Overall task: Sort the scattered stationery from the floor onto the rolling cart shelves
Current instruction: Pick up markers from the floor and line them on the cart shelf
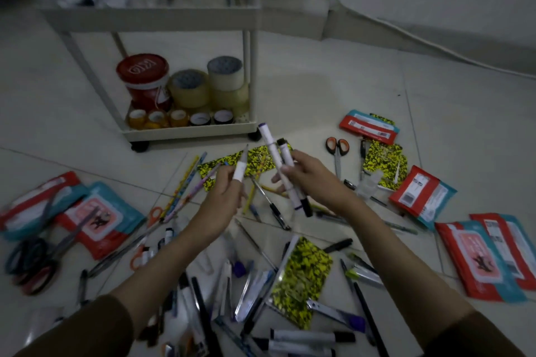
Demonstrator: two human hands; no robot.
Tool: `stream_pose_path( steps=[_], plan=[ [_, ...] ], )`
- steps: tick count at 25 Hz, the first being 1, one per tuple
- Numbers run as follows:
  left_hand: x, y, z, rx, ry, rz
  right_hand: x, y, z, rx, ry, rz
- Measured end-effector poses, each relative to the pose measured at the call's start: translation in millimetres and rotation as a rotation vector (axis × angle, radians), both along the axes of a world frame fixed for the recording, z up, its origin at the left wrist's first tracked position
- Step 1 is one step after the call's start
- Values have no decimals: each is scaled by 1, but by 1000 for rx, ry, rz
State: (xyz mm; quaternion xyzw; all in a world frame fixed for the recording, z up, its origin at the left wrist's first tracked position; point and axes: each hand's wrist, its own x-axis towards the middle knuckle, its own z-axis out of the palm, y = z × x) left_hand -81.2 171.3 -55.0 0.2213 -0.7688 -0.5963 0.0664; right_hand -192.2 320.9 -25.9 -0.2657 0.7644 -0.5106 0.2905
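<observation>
Both hands are raised above the littered floor (pixel 333 87), just in front of the rolling cart (pixel 185 127). The right hand (pixel 314 180) grips two white markers (pixel 282 171) bunched together, tips toward the cart. The left hand (pixel 224 193) pinches a slim white pen (pixel 242 166), held upright. Pens, scissors (pixel 337 153) and red packets (pixel 419 197) lie scattered beneath them.
</observation>
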Motion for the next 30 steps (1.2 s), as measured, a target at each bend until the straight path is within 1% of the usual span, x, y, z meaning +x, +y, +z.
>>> stream_pose_path(
  steps=[1,3,5,8,11,13,16,17,18,19,20,21,22,23,25,26,28,30],
  plan=[
    [-4,-5,9,33,37,62,5,-20,10,-71,-82,-6],
    [-9,-21,30,116,131,202,14,-68,26,-138,-146,-42],
    [-11,-41,51,215,244,315,24,-115,41,-187,-163,-96],
    [-8,-82,82,286,406,430,35,-179,65,-244,-116,-123],
    [-8,-125,113,315,479,454,41,-229,90,-322,-157,-56],
    [-12,-156,134,287,497,425,42,-258,107,-375,-179,-24],
    [-25,-195,158,296,507,368,31,-287,133,-419,-175,-16],
    [-30,-207,162,237,514,375,24,-296,145,-442,-179,-17],
    [-34,-217,164,94,514,402,15,-304,157,-451,-171,-32],
    [-37,-225,164,-134,512,436,6,-311,169,-450,-160,-66],
    [-39,-232,162,-408,504,449,-6,-318,180,-457,-160,-112],
    [-41,-238,157,-671,465,426,-17,-326,189,-477,-186,-160],
    [-44,-244,151,-880,381,376,-28,-334,196,-487,-214,-204],
    [-46,-250,143,-1027,262,319,-38,-342,200,-468,-215,-251],
    [-51,-259,129,-1198,40,234,-55,-359,200,-339,-136,-324],
    [-52,-262,125,-1242,-8,214,-60,-367,196,-260,-93,-338],
    [-54,-268,119,-1286,-9,205,-61,-378,188,-117,-18,-313],
    [-54,-270,116,-1312,10,202,-58,-383,178,-16,65,-296]
  ],
)
